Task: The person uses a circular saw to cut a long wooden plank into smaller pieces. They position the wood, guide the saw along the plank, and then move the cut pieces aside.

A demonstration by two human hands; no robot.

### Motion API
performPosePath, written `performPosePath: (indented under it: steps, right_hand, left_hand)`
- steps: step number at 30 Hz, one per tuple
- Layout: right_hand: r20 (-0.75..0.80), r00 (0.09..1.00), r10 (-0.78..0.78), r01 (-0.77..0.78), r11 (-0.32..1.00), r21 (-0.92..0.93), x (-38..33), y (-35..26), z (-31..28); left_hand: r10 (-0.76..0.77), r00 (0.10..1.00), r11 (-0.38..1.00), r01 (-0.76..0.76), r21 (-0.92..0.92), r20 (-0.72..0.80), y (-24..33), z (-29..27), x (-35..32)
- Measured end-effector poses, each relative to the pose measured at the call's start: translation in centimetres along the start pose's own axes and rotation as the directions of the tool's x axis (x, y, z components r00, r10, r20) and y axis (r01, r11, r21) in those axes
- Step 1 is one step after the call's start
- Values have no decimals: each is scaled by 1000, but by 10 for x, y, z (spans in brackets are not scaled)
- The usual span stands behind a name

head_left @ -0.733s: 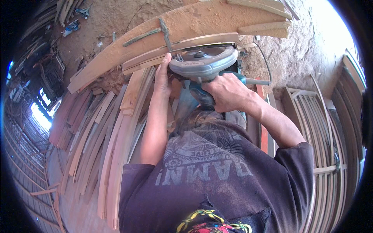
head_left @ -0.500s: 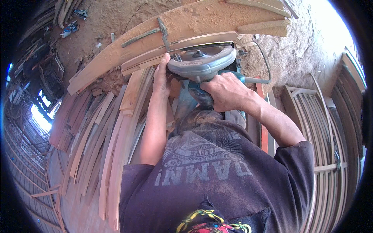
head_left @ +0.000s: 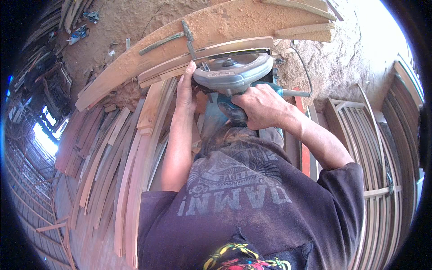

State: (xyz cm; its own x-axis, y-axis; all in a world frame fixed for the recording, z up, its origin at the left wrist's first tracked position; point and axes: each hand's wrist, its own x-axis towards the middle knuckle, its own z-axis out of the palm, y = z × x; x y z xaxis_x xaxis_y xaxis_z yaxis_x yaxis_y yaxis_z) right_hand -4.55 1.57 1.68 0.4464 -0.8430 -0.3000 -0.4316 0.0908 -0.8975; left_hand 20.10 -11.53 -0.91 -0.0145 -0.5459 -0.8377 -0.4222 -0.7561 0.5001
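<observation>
Teal-bodied power saw with a rounded grey metal guard [head_left: 227, 78] sits before a person in a dark printed T-shirt [head_left: 252, 198], its guard close against thin, pale brown wooden strips [head_left: 164, 72]. The right hand [head_left: 260, 107] is clenched around the saw's teal-and-black handle, fingers wrapped over the grip. To the left of the guard, the left hand [head_left: 185, 92] is raised at the strips, thumb pointing up — its other fingers are mostly hidden, and whether they grasp the wood cannot be told. Beyond the strips lies a broad, orange-brown wooden plank [head_left: 225, 24] coated in sawdust, with a T-shaped, grey-green metal tool [head_left: 164, 42] resting on it. A thin dark cable [head_left: 307, 67] loops over the dusty ground right of the saw. Farther out, long reddish and tan boards [head_left: 101, 162] lie stacked at the left — opposite a slatted, pale wooden frame [head_left: 371, 153] at the right.
</observation>
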Motion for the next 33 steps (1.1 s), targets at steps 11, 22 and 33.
performPosePath:
  steps: [11,22,33]
  right_hand:
    - [-10,1000,4,-4,1000,3,1,3,3]
    - [1,1000,20,-20,1000,7,3,-2,-5]
    - [38,999,34,-34,999,3,6,-5,-11]
  left_hand:
    - [22,999,1000,-23,18,31,-3,-3,5]
    - [71,997,997,-71,-12,9,-4,1,3]
    - [102,994,962,-106,-250,-29,7,14,-11]
